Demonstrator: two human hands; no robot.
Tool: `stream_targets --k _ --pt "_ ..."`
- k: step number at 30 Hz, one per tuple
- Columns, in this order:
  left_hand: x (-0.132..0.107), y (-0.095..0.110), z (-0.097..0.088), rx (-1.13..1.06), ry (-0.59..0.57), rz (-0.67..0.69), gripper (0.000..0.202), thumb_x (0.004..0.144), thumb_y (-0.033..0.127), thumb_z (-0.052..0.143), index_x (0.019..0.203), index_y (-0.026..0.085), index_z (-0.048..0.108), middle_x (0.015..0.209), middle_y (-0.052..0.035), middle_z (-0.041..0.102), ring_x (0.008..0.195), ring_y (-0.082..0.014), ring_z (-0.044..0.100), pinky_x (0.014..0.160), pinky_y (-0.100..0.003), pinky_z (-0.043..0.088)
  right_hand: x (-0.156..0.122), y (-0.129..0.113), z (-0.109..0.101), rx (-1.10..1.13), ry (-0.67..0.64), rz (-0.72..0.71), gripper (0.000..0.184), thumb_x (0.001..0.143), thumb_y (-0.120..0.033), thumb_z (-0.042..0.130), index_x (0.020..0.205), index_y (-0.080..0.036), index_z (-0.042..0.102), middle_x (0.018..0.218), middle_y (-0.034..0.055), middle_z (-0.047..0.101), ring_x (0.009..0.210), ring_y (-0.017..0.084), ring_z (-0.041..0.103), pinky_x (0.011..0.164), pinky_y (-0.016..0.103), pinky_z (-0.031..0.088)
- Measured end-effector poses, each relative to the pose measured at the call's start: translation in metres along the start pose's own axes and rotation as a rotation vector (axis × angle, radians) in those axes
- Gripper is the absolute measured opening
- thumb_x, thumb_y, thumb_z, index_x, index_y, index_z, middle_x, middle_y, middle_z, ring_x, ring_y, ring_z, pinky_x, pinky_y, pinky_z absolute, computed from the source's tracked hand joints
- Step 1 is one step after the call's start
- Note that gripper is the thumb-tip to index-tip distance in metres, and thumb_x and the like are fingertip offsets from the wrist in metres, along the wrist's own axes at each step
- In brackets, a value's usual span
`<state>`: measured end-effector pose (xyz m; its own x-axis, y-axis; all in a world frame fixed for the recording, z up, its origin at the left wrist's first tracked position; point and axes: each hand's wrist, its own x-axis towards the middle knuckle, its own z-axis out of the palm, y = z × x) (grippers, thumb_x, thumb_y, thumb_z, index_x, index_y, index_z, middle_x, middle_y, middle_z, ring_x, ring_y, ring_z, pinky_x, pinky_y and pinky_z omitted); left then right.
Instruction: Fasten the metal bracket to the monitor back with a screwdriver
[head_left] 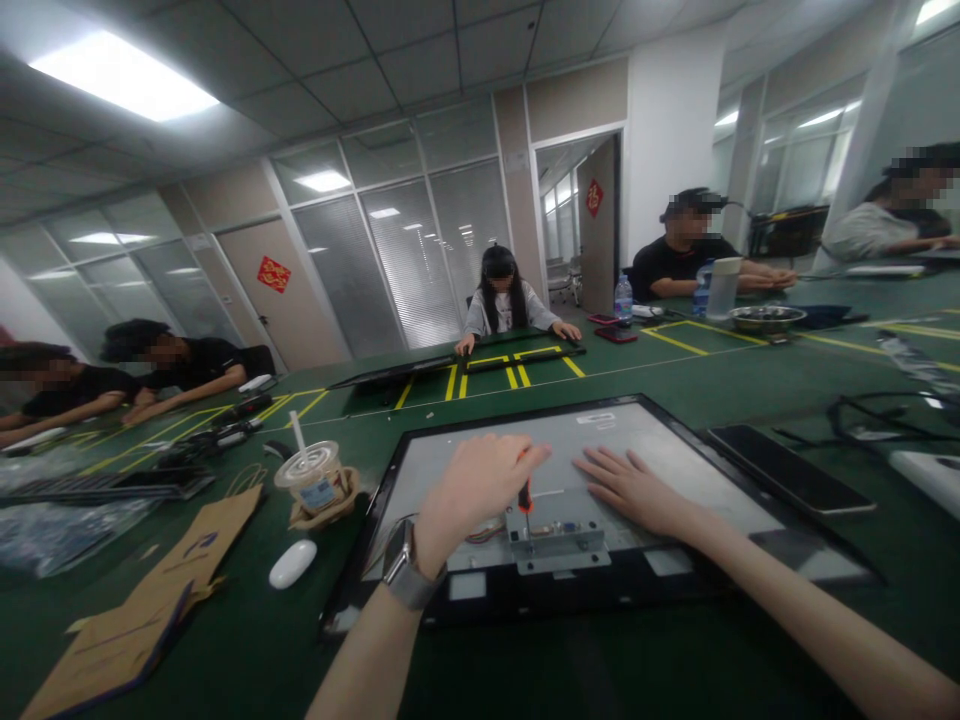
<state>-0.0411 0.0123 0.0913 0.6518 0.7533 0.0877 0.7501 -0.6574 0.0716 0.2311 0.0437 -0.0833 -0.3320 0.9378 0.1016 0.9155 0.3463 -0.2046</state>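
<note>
A monitor panel (679,470) with a black frame and a silvery back lies flat on the green table in front of me. My left hand (480,485), with a watch on its wrist, is closed around the handle of an orange and black screwdriver (527,494). The tool stands upright, its tip down at a metal bracket (559,552) with connector ports near the panel's close edge. Whether the tip sits in a screw is too small to tell. Flat on the panel, right of the bracket, rests my right hand (634,492) with fingers spread and nothing held.
Left of the panel are a drink cup (311,475) with a straw, a white mouse (292,564) and a paper bag (161,590). A black phone-like slab (787,468) and cables (874,420) lie on the right. Several people sit around the table (360,410).
</note>
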Motion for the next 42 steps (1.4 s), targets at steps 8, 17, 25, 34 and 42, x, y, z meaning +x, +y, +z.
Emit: stream_targets --k 8,17,25,34,42 --pt "-0.002 0.000 -0.006 -0.103 -0.068 -0.053 0.034 0.099 0.039 0.035 0.082 0.021 0.058 0.083 -0.0039 0.071 0.079 -0.0216 0.064 0.067 -0.030 0.040 0.002 0.004 0.006 0.004 0.028 -0.001 0.061 0.102 -0.058 0.023 0.155 -0.033 0.040 0.164 0.0080 0.032 0.150 0.033 0.025 0.118 0.065 0.018" --pt "-0.009 -0.009 -0.012 -0.091 -0.105 -0.057 0.020 0.084 0.032 0.047 0.101 0.023 0.055 0.086 -0.0024 0.068 0.078 -0.0208 0.061 0.063 -0.030 0.038 0.001 0.003 0.004 0.001 0.009 0.005 0.061 0.102 -0.057 0.025 0.155 -0.030 0.040 0.164 0.0088 0.032 0.150 0.033 0.024 0.118 0.065 0.020" --pt "-0.008 -0.008 -0.008 -0.083 -0.068 -0.117 0.039 0.097 0.057 0.034 0.098 0.024 0.055 0.086 -0.0034 0.070 0.081 -0.0245 0.065 0.068 -0.033 0.041 0.000 0.001 0.001 -0.005 -0.006 0.010 0.062 0.102 -0.057 0.023 0.156 -0.029 0.039 0.164 0.0088 0.030 0.151 0.032 0.024 0.119 0.064 0.017" --pt "-0.010 -0.006 -0.012 -0.051 -0.113 -0.069 0.019 0.092 0.032 0.040 0.103 0.024 0.053 0.090 -0.0035 0.070 0.083 -0.0237 0.065 0.067 -0.032 0.041 0.000 0.004 0.003 -0.001 0.012 0.000 0.062 0.103 -0.058 0.023 0.156 -0.030 0.039 0.164 0.0083 0.031 0.150 0.032 0.024 0.119 0.064 0.017" --pt "-0.012 -0.002 -0.015 -0.072 -0.121 -0.057 0.022 0.093 0.038 0.043 0.105 0.024 0.055 0.095 -0.0041 0.071 0.085 -0.0224 0.067 0.069 -0.032 0.043 0.001 0.004 0.004 -0.013 0.002 0.013 0.061 0.103 -0.057 0.024 0.156 -0.031 0.039 0.164 0.0082 0.031 0.150 0.032 0.024 0.119 0.063 0.018"
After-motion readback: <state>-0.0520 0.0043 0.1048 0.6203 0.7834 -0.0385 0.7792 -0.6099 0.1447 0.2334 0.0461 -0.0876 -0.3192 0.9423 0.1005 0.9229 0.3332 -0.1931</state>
